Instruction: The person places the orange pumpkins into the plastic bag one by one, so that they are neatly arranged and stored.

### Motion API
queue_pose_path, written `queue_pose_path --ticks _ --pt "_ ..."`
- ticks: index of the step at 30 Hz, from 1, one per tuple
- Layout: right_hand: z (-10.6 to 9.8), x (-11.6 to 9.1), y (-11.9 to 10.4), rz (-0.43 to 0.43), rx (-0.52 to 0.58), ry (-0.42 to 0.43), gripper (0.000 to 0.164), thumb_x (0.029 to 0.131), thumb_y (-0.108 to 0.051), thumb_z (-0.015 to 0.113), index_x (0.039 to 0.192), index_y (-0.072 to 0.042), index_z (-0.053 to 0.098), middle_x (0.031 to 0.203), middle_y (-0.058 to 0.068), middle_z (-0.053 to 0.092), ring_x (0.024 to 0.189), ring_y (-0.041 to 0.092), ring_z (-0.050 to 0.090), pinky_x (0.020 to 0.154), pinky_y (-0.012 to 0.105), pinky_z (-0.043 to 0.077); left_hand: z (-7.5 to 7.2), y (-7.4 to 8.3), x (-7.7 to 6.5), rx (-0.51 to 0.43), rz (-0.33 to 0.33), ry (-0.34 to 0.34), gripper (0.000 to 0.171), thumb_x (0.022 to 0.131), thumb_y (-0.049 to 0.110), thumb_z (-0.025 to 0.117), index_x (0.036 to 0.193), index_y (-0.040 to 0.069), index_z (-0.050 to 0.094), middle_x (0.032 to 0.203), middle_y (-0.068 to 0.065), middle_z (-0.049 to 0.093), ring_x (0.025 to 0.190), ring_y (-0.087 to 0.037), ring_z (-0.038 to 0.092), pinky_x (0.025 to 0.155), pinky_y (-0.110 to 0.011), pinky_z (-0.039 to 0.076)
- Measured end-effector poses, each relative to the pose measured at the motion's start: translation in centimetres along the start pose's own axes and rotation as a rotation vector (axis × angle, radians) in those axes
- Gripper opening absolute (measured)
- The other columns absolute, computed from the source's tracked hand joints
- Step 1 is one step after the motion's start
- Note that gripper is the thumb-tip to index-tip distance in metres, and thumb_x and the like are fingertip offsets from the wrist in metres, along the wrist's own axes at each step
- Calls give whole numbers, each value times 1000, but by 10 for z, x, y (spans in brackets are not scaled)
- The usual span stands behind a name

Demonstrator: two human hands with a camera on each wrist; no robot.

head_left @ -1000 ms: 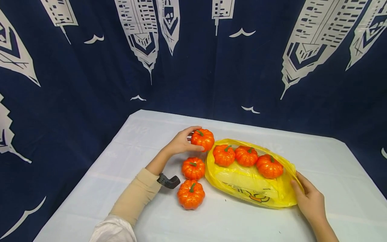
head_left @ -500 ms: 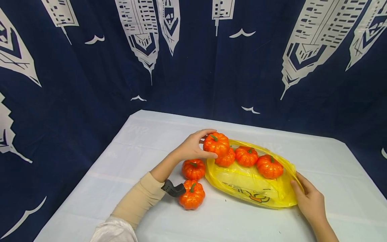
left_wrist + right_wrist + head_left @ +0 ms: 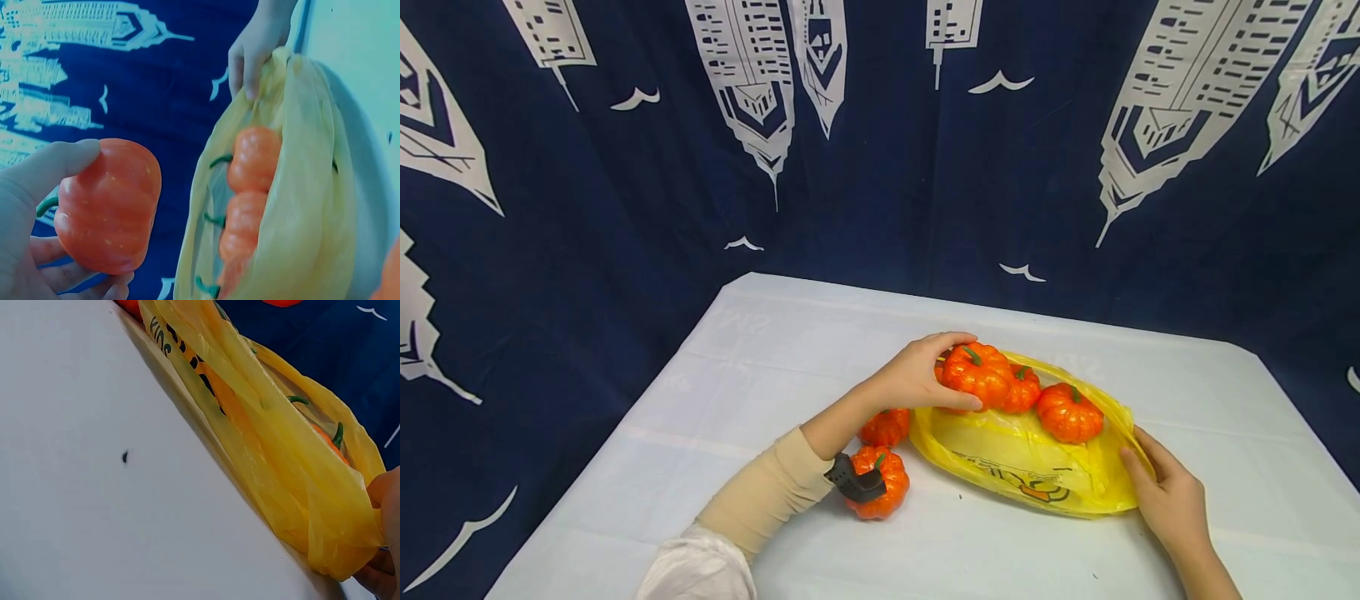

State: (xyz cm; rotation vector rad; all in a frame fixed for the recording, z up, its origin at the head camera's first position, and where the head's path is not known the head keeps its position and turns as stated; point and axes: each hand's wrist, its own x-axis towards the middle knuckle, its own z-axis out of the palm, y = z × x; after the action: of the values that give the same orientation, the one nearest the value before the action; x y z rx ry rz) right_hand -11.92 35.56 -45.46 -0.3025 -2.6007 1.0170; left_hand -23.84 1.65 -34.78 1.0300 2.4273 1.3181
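Observation:
In the head view my left hand (image 3: 917, 377) grips a small orange pumpkin (image 3: 979, 375) by its side, above the left part of an open yellow plastic bag (image 3: 1011, 458). The left wrist view shows this pumpkin (image 3: 115, 206) between thumb and fingers, apart from the bag. My right hand (image 3: 1172, 498) pinches the bag's right rim. Inside the bag, a right pumpkin (image 3: 1070, 413) and a middle pumpkin (image 3: 1025, 390) show; a third is mostly hidden by my left hand and its pumpkin. The right wrist view shows green stems (image 3: 338, 435) behind the yellow film.
Left of the bag, two more pumpkins stand on the white table: a farther pumpkin (image 3: 886, 427), partly behind my left forearm, and a nearer pumpkin (image 3: 891, 492), partly covered by the black wrist device (image 3: 857, 481). A dark blue printed curtain (image 3: 880, 200) hangs behind the table.
My left hand has carried its pumpkin rightward and slightly toward me, from beside the bag's left rim to over the bag. The right hand and the bag stay put.

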Motion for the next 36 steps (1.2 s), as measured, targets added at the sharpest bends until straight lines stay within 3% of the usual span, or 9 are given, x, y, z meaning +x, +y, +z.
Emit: queue_pose_path --ticks 11,20,25,36 --pt "0 1 1 4 -1 -6 51 102 -26 51 142 5 44 137 35 43 123 58 39 97 66 34 26 25 7 127 19 -6 83 74 43 83 144 21 45 139 2 50 120 -13 48 94 -25 45" --pt "1 0 1 -5 9 1 50 102 -26 51 141 5 44 137 34 44 123 58 40 97 66 34 52 42 6 182 -52 -55 85 74 52 81 146 27 43 141 7 47 123 -11 46 96 -29 45" --pt "1 -1 1 1 12 -2 51 102 -26 51 142 5 44 137 34 44 124 57 39 97 66 34 69 49 2 203 -56 -56 84 74 53 80 146 29 42 141 8 47 121 -9 48 95 -28 45" --pt "0 0 0 -4 10 -6 50 102 -26 51 142 4 45 137 34 44 123 58 39 98 67 33 109 52 -3 240 -53 20 86 75 55 78 145 21 43 137 7 49 117 -5 51 92 -22 45"
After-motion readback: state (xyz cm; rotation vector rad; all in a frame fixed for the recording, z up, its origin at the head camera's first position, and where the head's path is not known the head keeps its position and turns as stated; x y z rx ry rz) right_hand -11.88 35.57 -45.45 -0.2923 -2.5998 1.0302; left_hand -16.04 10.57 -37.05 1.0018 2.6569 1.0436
